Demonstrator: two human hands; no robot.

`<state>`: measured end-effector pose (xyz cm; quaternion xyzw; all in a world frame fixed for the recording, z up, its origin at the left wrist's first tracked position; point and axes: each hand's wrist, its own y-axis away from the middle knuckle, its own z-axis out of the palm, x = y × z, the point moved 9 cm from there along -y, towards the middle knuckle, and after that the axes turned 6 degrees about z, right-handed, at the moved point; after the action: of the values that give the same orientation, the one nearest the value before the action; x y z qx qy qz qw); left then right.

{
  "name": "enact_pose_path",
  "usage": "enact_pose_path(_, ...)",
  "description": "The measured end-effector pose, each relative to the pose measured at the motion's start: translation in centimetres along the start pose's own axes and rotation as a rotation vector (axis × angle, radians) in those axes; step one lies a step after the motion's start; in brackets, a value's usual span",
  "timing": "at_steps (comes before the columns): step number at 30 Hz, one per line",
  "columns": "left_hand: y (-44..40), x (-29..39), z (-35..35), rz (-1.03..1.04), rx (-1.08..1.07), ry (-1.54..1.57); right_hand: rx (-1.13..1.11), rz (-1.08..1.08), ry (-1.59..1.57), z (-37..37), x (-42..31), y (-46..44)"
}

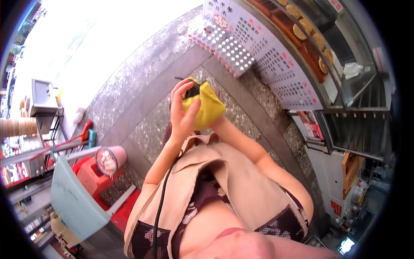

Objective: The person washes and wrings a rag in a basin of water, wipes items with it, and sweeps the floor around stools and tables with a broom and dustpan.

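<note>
A yellow pouch (pixel 209 105) with a dark opening is held up in front of my chest, above the paved floor. My left hand (pixel 183 110) is wrapped round its left side, with the fingers bent over the opening and the thumb on the front. My right hand (pixel 217 123) is mostly hidden behind the pouch's lower right side; only the wrist and a bit of the palm show. The beige apron (pixel 189 172) I wear hangs just below both hands, and a black cord (pixel 161 194) runs down over its left part.
Shrink-wrapped packs of bottles (pixel 235 54) stand on the floor by a counter with a printed menu sign (pixel 267 56). Round flat breads (pixel 302 29) lie behind glass at upper right. To the left are a pale blue table (pixel 75 196), red stools (pixel 92 175) and a pink bin (pixel 117 157).
</note>
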<state>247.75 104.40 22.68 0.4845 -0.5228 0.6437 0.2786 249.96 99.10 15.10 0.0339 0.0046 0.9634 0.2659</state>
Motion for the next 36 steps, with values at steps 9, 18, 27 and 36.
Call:
enact_pose_path(9, -19.3, -13.4, 16.5, -1.014, -0.752, 1.646, 0.153, -0.183, -0.006, -1.1, -22.7, -9.7)
enact_pose_path(18, -34.3, -48.7, 16.2, -1.131, -0.566, 0.208, 1.041, -0.228, 0.754, -21.5, -53.5, -19.3)
enact_pose_path(27, -43.2, -80.0, 10.0, -0.900, -0.182, -0.501, 0.971, 0.296, 1.967, -38.0, -70.0, -37.1)
enact_pose_path(36, -49.7, -98.1, 24.4, -0.209, -1.129, -0.828, 0.951, 0.850, 2.476, -57.0, -75.8, -48.0)
